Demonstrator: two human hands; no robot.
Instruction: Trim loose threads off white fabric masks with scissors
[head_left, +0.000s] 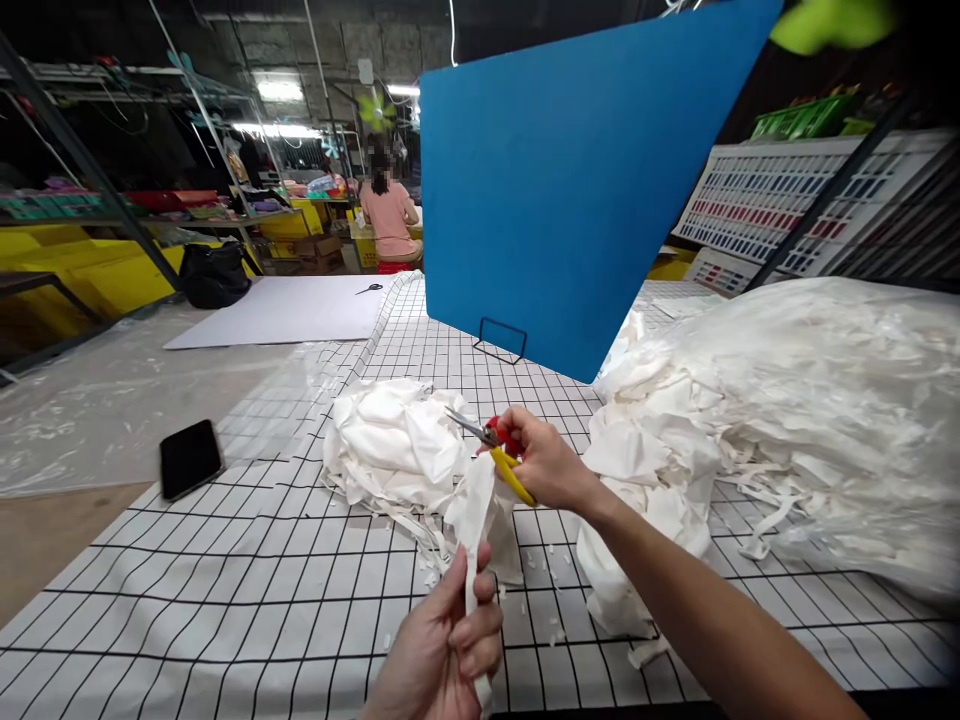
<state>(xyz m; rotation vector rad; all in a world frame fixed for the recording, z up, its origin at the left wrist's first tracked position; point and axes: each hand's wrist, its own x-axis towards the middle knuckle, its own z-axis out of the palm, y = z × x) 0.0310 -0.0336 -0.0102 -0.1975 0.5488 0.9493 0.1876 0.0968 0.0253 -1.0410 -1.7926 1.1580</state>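
Note:
My left hand [457, 630] is closed round a narrow strip of white fabric [471, 510], low in front of me. The cloth widens above the fingers and reaches up toward the scissors. In my right hand [551, 460] is a pair of scissors [491, 435] with one red and one yellow handle loop, blades pointing up and left. Behind the blades lies a heap of white cloth pieces [397, 430]. Another white cloth pile [652, 470] sits to the right of my right hand, partly behind the forearm. Small white scraps are scattered between the piles.
A black phone [190, 460] lies at left on the grid-patterned tablecloth [300, 590]. A large blue board [570, 190] stands ahead. A bulging clear bag of white fabric [855, 420] fills the right. Farther back are dark scissors [369, 288], a black bag [215, 274] and a seated person [390, 215].

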